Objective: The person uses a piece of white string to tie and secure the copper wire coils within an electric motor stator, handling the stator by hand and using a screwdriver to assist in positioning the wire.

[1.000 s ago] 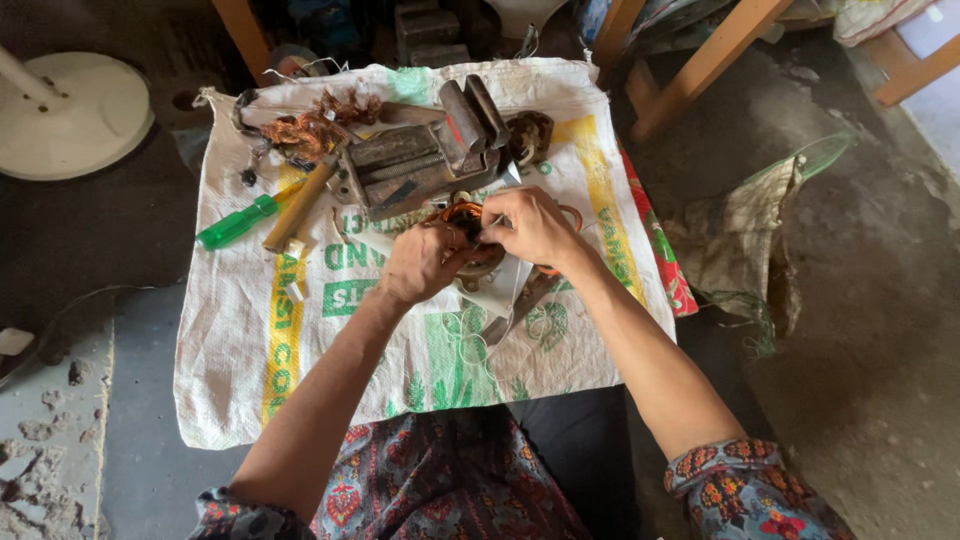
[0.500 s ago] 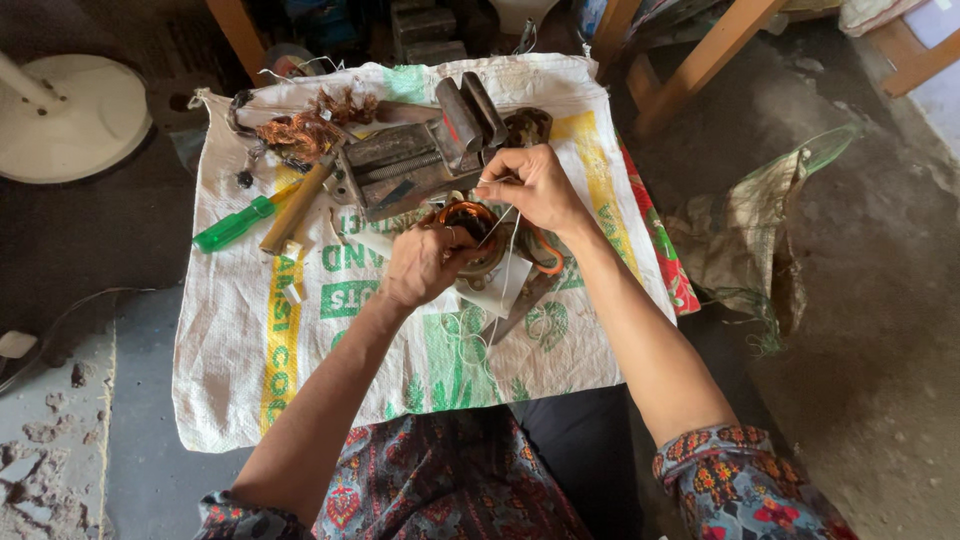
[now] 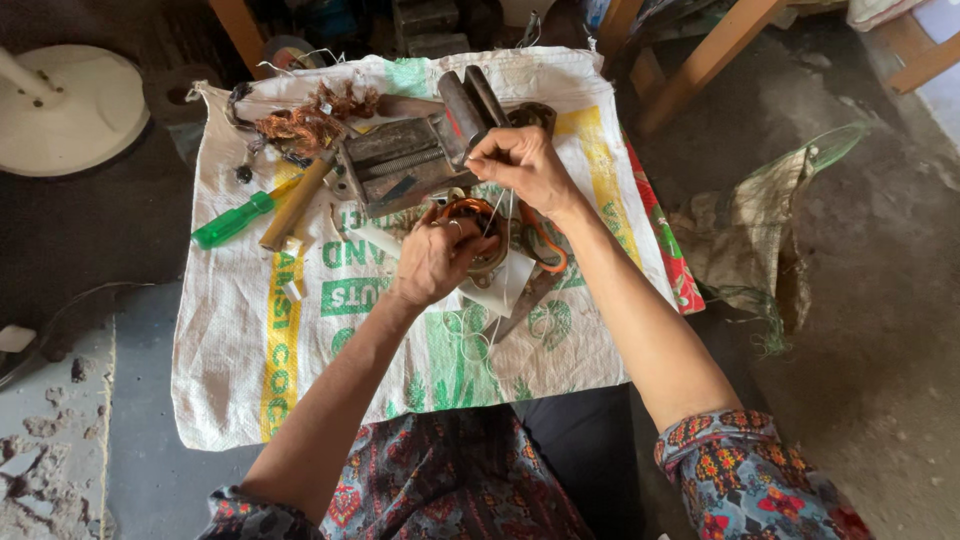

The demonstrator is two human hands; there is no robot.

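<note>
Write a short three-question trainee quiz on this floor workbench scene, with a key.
1. True or false: the green-handled screwdriver lies on the printed white woven sack, away from both hands.
2. Which hand pinches the thin pale thread above the work?
A. left hand
B. right hand
3. Fill in: the left hand grips a round motor part wound with ____-coloured wire.

Key: 1 true. 2 B; the right hand is raised with the thread running down from its fingertips. 3 copper; the tangled scrap wire pile at the sack's far end looks the same colour.
</note>
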